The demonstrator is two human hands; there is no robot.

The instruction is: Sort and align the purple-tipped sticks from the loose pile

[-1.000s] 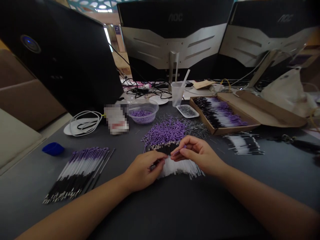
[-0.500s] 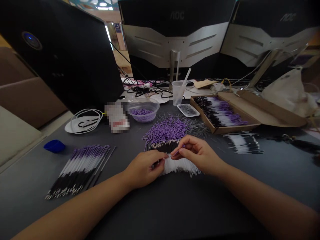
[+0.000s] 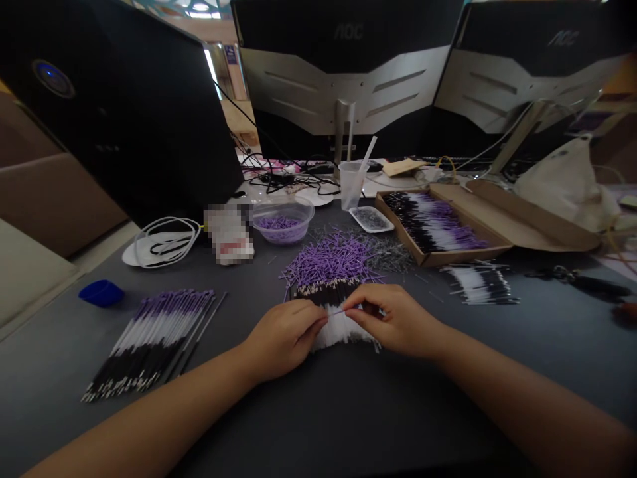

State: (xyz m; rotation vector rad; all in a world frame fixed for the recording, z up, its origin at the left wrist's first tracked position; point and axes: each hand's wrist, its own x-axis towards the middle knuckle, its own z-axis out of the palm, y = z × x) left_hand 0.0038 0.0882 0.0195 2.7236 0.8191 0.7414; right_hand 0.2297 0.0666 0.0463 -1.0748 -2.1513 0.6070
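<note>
Between my two hands runs a thin purple tube-like piece (image 3: pixel 336 312), just above a row of white and black sticks (image 3: pixel 343 326) with metallic tips. My left hand (image 3: pixel 286 337) pinches its left end with thumb and index finger. Closed on the right end is my right hand (image 3: pixel 395 317), also in a pinch. My fingers cover both ends, so I cannot tell how any parts join. A heap of small purple pieces (image 3: pixel 328 257) lies just behind the row, and thin grey pieces (image 3: pixel 391 255) are scattered beside it.
At the left, purple-white-black sticks (image 3: pixel 149 335) lie near a blue cup-like object (image 3: pixel 101 293). Behind are a clear bowl (image 3: pixel 283 234), a plastic cup with straw (image 3: pixel 351 186) and a white tray (image 3: pixel 383 227). An open cardboard box (image 3: pixel 423 257) and more white-black sticks (image 3: pixel 485 284) are right.
My right fingers have tipped down and now line up with my left fingers. The purple piece now stretches straight between both hands. The view has shifted slightly.
</note>
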